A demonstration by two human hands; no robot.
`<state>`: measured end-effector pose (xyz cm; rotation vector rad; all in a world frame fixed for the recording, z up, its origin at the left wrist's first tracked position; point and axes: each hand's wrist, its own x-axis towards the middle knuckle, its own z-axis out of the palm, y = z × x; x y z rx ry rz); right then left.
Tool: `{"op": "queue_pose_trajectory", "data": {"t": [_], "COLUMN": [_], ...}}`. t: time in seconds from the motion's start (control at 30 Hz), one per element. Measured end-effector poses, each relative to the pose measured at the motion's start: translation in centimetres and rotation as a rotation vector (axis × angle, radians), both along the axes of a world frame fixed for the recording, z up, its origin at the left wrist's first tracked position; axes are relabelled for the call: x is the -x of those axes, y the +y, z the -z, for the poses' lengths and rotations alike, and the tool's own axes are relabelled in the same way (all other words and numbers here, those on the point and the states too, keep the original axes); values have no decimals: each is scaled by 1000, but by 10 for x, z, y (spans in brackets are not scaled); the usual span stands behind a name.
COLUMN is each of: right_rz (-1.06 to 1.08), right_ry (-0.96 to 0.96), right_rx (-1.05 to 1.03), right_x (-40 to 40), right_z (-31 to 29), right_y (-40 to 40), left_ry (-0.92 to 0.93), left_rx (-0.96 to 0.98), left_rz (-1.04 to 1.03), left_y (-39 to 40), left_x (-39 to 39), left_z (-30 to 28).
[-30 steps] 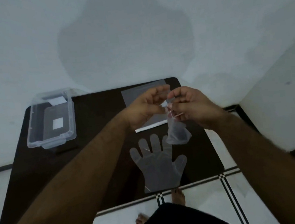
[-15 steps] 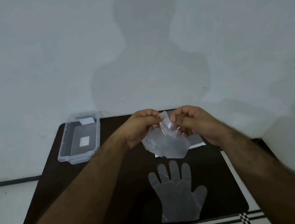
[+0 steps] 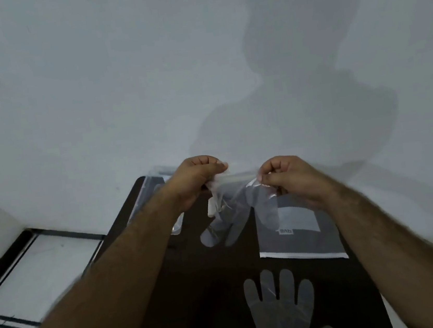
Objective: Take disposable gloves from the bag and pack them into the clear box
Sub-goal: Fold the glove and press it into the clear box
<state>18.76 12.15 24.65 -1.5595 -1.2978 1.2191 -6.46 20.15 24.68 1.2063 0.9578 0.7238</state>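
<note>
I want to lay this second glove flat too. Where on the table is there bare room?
The dark table is bare between the left forearm and the flat glove, below the hanging glove pinched by the left hand and right hand. The right side is crowded: the bag lies just above the flat glove. The clear box fills the far left corner.

Dim bluish light, person's shadow on wall (image 3: 311,97), forearms motion-blurred, wide-angle bend at edges
</note>
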Motion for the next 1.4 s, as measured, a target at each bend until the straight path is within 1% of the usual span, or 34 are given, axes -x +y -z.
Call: {"op": "queue_pose_trajectory", "data": {"t": [0.1, 0.17, 0.27, 0.37, 0.63, 0.73, 0.87, 0.93, 1.0, 1.17, 1.2, 1.27, 1.4], "right_rz": [-34, -33, -40, -35, 98, 104, 79, 53, 47, -25, -46, -88, -233], "right_ry": [-33, -40, -69, -122, -245, -315, -408, -457, -487, -607, -622, -645, -761], "right_rx": [-5, 5, 11, 1, -8, -46, -148, -213, -264, -415, -434, -441, -406], "right_x": [10, 22, 47, 78, 163, 182, 201, 205, 207, 216, 219, 225, 232], "right_z": [-5, -4, 2, 11, 51, 63, 66, 62, 57, 49, 50, 55, 84], "right_y": [30, 48, 75, 107, 207, 245, 278, 287, 289, 262, 253, 233, 209], "left_ry": [76, 95, 139, 200, 281, 289, 229, 192, 168, 55, 58, 132, 308], "left_rx": [-48, -74, -79, -66, -28, -38, -66, -124, -224, -586, -666, -778, -750], "left_rz": [-65, -88, -107, -86, 7, 37, -11, -31, -53, -38, -23, 7, 114], "left_y": [24, 40, 69, 102, 205, 246, 286, 298, 302, 275, 267, 250, 230], "left_x": [25, 44, 76, 108, 181, 195, 206, 208, 211, 231, 238, 252, 271], "left_z": [0, 2, 11, 21, 65, 78, 90, 93, 96, 103, 106, 117, 157]}}
